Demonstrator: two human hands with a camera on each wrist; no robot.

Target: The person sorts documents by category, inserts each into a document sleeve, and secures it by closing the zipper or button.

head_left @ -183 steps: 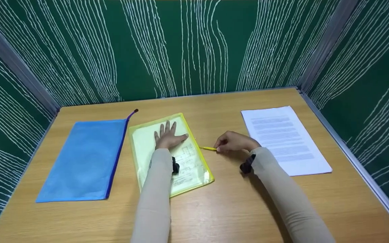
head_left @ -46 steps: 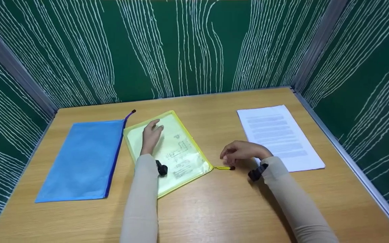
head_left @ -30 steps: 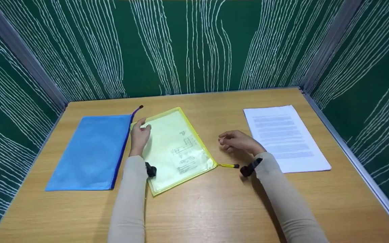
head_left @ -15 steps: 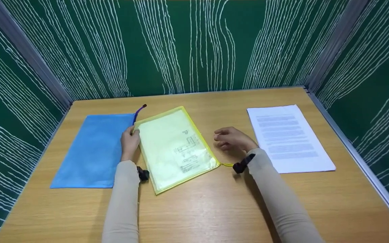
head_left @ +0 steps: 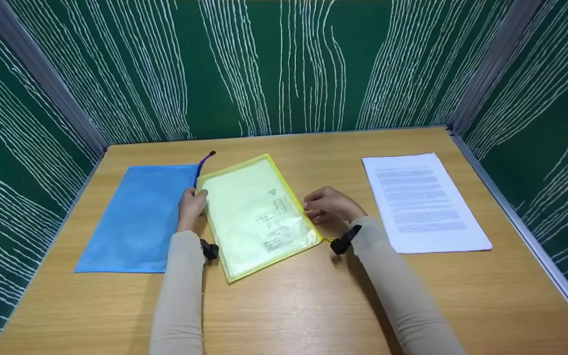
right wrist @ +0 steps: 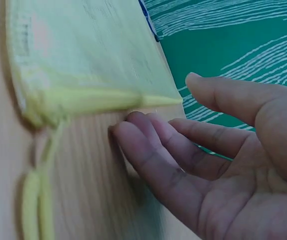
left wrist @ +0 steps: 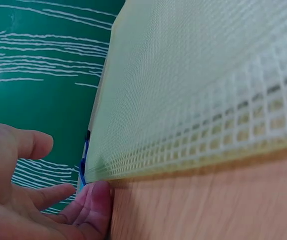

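Note:
A yellow-edged mesh zip folder (head_left: 242,217) with printed papers showing through lies tilted mid-table. At its far left corner is my left hand (head_left: 191,211); in the left wrist view its fingertips (left wrist: 99,197) touch the folder's edge from below, the thumb (left wrist: 36,144) held apart. My right hand (head_left: 334,204) hovers by the folder's right edge, fingers loosely bent and holding nothing. Its fingertips (right wrist: 128,132) sit just off the yellow zip edge in the right wrist view. A yellow pull cord (right wrist: 36,200) trails from the near right corner, mostly hidden by the wrist camera in the head view.
A blue zip folder (head_left: 133,217) lies to the left, close against the yellow one, its purple pull cord (head_left: 206,160) pointing away. Right of my right hand lies a stack of printed paper (head_left: 417,197). Green walls with white lines enclose the wooden table (head_left: 284,315).
My left hand has gone from lying flat on the yellow folder to its far left corner. My right hand has let go of the yellow pull cord and moved to the folder's right edge.

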